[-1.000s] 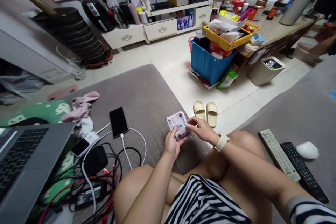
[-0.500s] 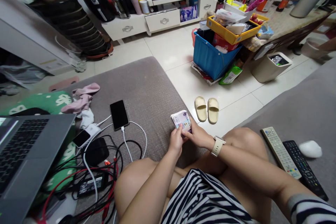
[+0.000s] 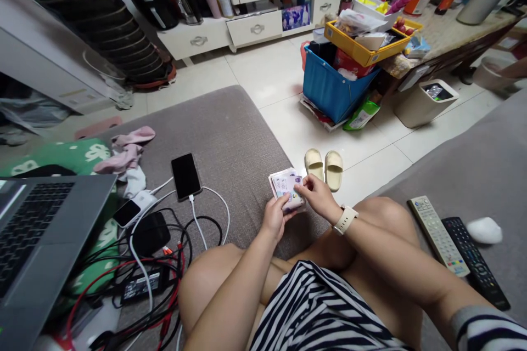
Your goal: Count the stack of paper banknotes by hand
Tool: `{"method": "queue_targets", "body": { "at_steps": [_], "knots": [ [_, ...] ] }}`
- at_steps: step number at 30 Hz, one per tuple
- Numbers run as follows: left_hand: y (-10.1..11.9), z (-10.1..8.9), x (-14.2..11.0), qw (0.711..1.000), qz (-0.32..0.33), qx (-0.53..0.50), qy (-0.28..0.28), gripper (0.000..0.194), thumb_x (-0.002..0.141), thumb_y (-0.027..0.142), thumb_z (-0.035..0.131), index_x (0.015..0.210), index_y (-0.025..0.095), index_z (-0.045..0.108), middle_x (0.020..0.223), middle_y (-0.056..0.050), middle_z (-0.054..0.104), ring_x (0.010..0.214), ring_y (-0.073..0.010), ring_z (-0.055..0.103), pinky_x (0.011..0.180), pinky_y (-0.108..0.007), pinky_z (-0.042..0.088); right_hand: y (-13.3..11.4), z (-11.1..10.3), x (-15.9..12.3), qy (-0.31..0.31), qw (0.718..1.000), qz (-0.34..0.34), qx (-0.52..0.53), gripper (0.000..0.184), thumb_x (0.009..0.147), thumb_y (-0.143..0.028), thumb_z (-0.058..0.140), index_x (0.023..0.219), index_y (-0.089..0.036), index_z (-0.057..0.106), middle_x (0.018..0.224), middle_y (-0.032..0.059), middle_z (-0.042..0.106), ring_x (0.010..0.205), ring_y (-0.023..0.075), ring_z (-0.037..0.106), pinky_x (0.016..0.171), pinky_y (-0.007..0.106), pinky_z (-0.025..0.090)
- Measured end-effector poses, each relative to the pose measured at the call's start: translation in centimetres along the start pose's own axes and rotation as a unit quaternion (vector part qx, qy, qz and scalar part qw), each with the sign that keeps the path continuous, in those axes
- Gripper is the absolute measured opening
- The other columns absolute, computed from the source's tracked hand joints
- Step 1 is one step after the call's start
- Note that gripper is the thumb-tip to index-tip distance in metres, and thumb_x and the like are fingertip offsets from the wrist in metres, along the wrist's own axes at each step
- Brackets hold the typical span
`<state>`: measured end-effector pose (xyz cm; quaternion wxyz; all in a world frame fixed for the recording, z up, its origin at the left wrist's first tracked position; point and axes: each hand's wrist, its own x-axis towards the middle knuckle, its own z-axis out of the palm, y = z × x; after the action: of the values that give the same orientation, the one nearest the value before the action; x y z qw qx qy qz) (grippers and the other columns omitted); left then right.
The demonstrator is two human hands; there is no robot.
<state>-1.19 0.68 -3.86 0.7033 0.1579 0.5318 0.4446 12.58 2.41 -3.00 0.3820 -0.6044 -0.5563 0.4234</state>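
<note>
A small stack of printed cards (image 3: 284, 182), whitish with purple markings and a digit, is held above the edge of the grey couch. My left hand (image 3: 275, 218) is closed on the stack from below, its thumb lying across the top card. At the stack's right side my right hand (image 3: 319, 195) pinches the edge of the top card between thumb and fingers. A watch with a pale strap (image 3: 345, 220) is on my right wrist. Whether the pinched card has come apart from the others cannot be made out.
To the left are a charging phone (image 3: 186, 176), tangled cables (image 3: 173, 263) and a laptop (image 3: 53, 241). Two remote controls (image 3: 438, 236) lie on the right seat. Cream slippers (image 3: 333, 170) and a blue bin (image 3: 329, 88) stand on the tiled floor.
My right hand has shifted from gripping the stack's lower right to pinching the top card's right edge. The stack shows more of its face. My left hand keeps its hold.
</note>
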Motion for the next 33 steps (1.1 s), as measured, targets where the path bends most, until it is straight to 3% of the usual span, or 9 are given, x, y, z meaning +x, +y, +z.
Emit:
{"method": "queue_targets", "body": {
  "at_steps": [10,13,21,27,33],
  "knots": [
    [-0.01,0.09,0.2,0.999,-0.005,-0.021,0.028,0.025,0.072,0.033,0.062,0.091,0.015,0.065,0.086,-0.008,0.07,0.066,-0.0161,0.064,0.052,-0.027,0.05,-0.74,-0.29,-0.22,0.024,0.999,-0.022,0.031,0.023,0.078,-0.041,0.055,0.069,-0.02,0.049,0.062,-0.0021,0.05,0.058,0.0142,0.047,0.055,0.025,0.038],
    [-0.12,0.02,0.21,1.0,0.003,-0.008,0.018,0.026,0.071,0.029,0.064,0.093,0.016,0.065,0.088,-0.008,0.07,0.069,-0.0168,0.064,0.056,-0.028,0.052,-0.66,-0.22,-0.23,0.028,0.999,-0.015,0.044,0.025,0.076,-0.043,0.059,0.074,-0.02,0.05,0.064,-0.0023,0.05,0.06,0.0141,0.048,0.056,0.024,0.039],
    [-0.24,-0.01,0.04,1.0,0.007,-0.001,-0.02,0.027,0.067,0.024,0.068,0.093,0.017,0.065,0.092,-0.008,0.07,0.075,-0.0196,0.065,0.065,-0.034,0.054,-0.45,-0.31,-0.06,0.017,0.999,-0.009,0.039,0.023,0.075,-0.036,0.059,0.064,-0.019,0.047,0.059,-0.0037,0.048,0.056,0.013,0.045,0.052,0.023,0.034],
    [0.11,0.14,0.1,0.999,-0.012,-0.032,0.029,0.024,0.074,0.032,0.061,0.091,0.016,0.065,0.083,-0.008,0.071,0.068,-0.0185,0.065,0.063,-0.035,0.053,-0.58,-0.29,-0.09,0.021,0.998,-0.015,0.057,0.021,0.076,-0.036,0.058,0.067,-0.019,0.05,0.058,-0.0031,0.049,0.055,0.0129,0.045,0.051,0.023,0.035],
    [0.26,-0.03,0.26,0.997,-0.008,-0.059,0.038,0.025,0.076,0.036,0.057,0.091,0.017,0.065,0.08,-0.006,0.071,0.066,-0.0178,0.065,0.062,-0.033,0.052,-0.9,-0.33,-0.4,-0.002,0.995,-0.037,0.091,0.019,0.076,-0.036,0.058,0.071,-0.019,0.052,0.062,-0.0016,0.052,0.058,0.0136,0.047,0.053,0.024,0.039]
  ]
}}
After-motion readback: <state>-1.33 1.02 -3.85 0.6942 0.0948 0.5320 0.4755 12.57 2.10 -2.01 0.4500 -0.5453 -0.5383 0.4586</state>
